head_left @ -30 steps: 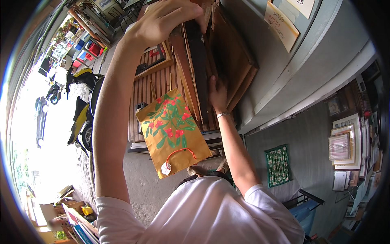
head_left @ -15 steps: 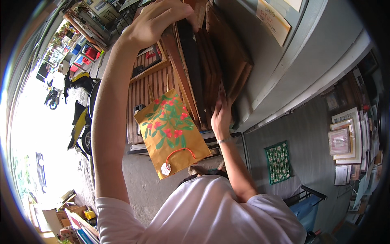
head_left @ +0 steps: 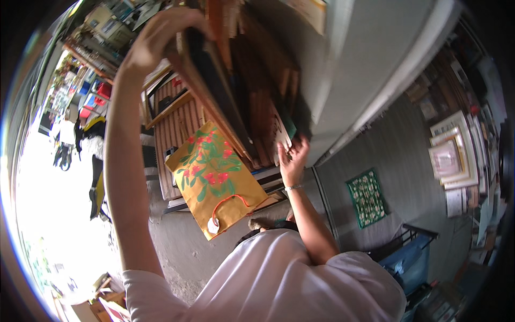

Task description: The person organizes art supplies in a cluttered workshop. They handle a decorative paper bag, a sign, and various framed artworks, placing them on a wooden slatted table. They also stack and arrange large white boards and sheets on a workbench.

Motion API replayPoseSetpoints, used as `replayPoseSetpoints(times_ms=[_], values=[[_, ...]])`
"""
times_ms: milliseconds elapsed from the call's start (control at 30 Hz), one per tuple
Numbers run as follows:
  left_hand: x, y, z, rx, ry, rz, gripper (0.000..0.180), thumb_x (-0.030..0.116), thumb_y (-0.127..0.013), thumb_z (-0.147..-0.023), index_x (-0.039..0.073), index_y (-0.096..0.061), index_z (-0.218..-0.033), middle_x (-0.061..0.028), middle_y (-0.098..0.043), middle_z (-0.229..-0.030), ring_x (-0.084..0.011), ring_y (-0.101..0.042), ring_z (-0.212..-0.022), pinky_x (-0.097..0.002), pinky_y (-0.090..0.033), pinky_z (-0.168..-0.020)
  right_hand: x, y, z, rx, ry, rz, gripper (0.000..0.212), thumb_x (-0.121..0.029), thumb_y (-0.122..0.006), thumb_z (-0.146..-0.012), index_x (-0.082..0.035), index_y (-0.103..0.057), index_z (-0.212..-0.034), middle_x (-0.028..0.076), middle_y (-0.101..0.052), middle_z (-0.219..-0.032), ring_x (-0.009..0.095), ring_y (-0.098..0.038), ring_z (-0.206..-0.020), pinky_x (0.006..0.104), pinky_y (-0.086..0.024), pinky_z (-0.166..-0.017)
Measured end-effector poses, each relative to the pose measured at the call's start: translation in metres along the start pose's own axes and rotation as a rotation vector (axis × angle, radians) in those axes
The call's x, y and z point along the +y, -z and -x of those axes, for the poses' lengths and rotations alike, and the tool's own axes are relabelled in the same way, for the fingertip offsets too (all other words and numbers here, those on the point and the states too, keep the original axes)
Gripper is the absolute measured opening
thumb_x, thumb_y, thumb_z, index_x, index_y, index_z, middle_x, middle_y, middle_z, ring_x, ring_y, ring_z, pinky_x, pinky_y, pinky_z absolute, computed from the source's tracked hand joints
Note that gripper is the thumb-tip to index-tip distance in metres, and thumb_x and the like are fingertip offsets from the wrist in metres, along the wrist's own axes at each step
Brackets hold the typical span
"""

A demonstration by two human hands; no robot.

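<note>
A row of wooden frames and panels (head_left: 263, 115) leans against the grey wall, standing on edge. At the top, my left hand (head_left: 179, 27), blurred by motion, is wrapped over the upper edge of a dark-faced wooden frame (head_left: 214, 88), which tilts left. Lower down, my right hand (head_left: 293, 159) pinches the near edge of a thin pale panel (head_left: 279, 132), with a green-edged piece right beside it. A gold paper bag (head_left: 214, 182) painted with red flowers and green leaves lies left of the frames; an orange cord and white tag hang on it.
The bag rests on a slatted wooden bench (head_left: 165, 137), near another wooden frame (head_left: 174, 107). To the right are a green patterned mat (head_left: 367, 198), a blue chair (head_left: 405, 265) and stacked pictures (head_left: 456, 155). A yellow-and-black motorbike (head_left: 97, 185) stands at left.
My left hand has swung left with the dark-faced frame, widening the gap between it and the panels. The pale panel has come into view at my right hand.
</note>
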State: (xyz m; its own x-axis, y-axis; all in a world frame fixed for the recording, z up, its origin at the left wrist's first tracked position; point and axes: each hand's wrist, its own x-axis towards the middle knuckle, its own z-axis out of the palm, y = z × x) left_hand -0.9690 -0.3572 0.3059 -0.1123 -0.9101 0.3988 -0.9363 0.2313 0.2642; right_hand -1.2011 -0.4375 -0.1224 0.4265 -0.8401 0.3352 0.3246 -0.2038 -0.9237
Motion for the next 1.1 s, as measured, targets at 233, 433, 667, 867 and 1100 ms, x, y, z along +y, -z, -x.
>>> replayPoseSetpoints(times_ms=[233,433,667,867,1100], values=[[0.001,-0.001,-0.007,-0.068,0.031,0.122,0.052,0.031,-0.030,-0.099,-0.006,-0.067,-0.093,-0.0183,-0.067,-0.096,-0.0288,-0.063,-0.097,-0.0381,-0.044,-0.095,0.011,-0.007,-0.005,0.007,0.066,0.517,0.020,-0.015,-0.065,-0.095,0.000,-0.064,-0.082,0.018,-0.060,-0.066,0.037,-0.059,-0.057,0.0419,-0.045,-0.052],[-0.001,-0.003,-0.010,-0.057,0.015,0.017,0.050,0.027,-0.030,-0.100,-0.005,-0.068,-0.092,-0.0188,-0.068,-0.097,-0.0327,-0.063,-0.097,-0.0402,-0.045,-0.095,-0.052,0.009,0.003,0.096,0.139,0.331,0.018,-0.010,-0.061,-0.097,0.006,-0.069,-0.095,0.017,-0.071,-0.081,0.027,-0.069,-0.070,0.0349,-0.053,-0.062],[-0.017,-0.018,-0.023,0.141,-0.395,-0.419,0.044,0.030,-0.038,-0.103,0.000,-0.070,-0.101,-0.0147,-0.069,-0.103,-0.0308,-0.062,-0.103,-0.0398,-0.044,-0.096,-0.156,0.107,0.030,0.159,0.195,0.287,0.016,-0.003,-0.063,-0.095,0.011,-0.068,-0.102,0.016,-0.072,-0.097,0.018,-0.068,-0.081,0.0317,-0.055,-0.070],[-0.001,-0.031,-0.051,-0.067,-0.020,-0.297,0.034,0.029,-0.046,-0.103,0.004,-0.067,-0.114,-0.0105,-0.068,-0.108,-0.0293,-0.061,-0.099,-0.0387,-0.045,-0.091,-0.216,0.232,0.062,0.275,0.257,0.091,0.029,0.002,-0.061,-0.093,0.010,-0.055,-0.121,0.025,-0.063,-0.118,0.030,-0.068,-0.096,0.0411,-0.057,-0.086],[0.020,-0.039,-0.066,-0.122,0.394,-0.158,0.056,0.049,-0.044,-0.101,-0.001,-0.071,-0.103,-0.0179,-0.070,-0.088,-0.0276,-0.065,-0.079,-0.0403,-0.050,-0.077,-0.249,0.283,0.097,0.343,0.137,-0.042,0.041,0.003,-0.063,-0.090,0.004,-0.043,-0.125,0.027,-0.062,-0.113,0.029,-0.069,-0.093,0.0454,-0.063,-0.083]])
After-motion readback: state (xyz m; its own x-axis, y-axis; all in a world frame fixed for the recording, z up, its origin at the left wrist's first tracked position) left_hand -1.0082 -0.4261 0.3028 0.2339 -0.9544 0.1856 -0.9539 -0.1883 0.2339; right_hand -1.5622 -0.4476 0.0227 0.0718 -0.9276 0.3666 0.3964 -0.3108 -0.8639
